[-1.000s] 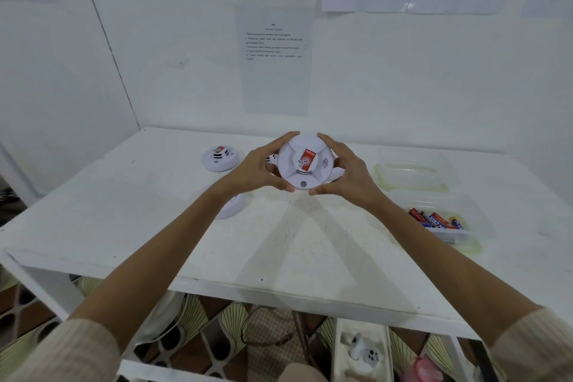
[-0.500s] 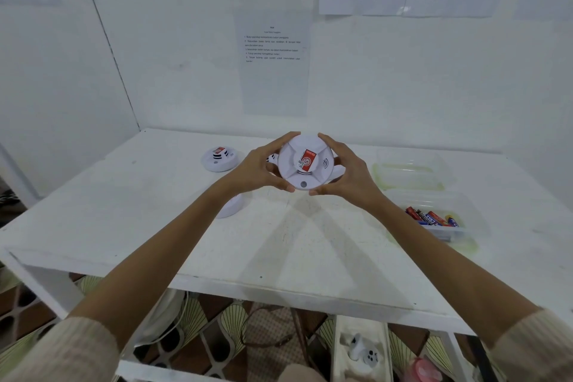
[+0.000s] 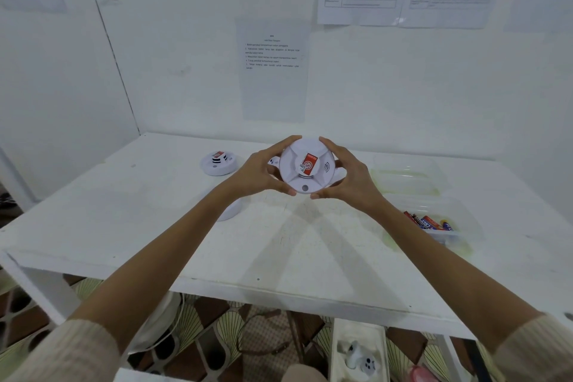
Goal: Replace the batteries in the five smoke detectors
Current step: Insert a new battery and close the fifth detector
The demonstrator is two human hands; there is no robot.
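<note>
Both hands are up over the tabletop (image 3: 148, 214), and the smoke detector (image 3: 307, 164) sits right between them, its face tilted toward the camera. The left hand (image 3: 259, 172) curls round its left rim and the right hand (image 3: 352, 180) round its right: a two-sided grip, thumbs under, fingers over the top. Batteries (image 3: 429, 221) lie in a clear tray (image 3: 468, 226) on the right, and a second detector (image 3: 218, 163) rests at back left.
</note>
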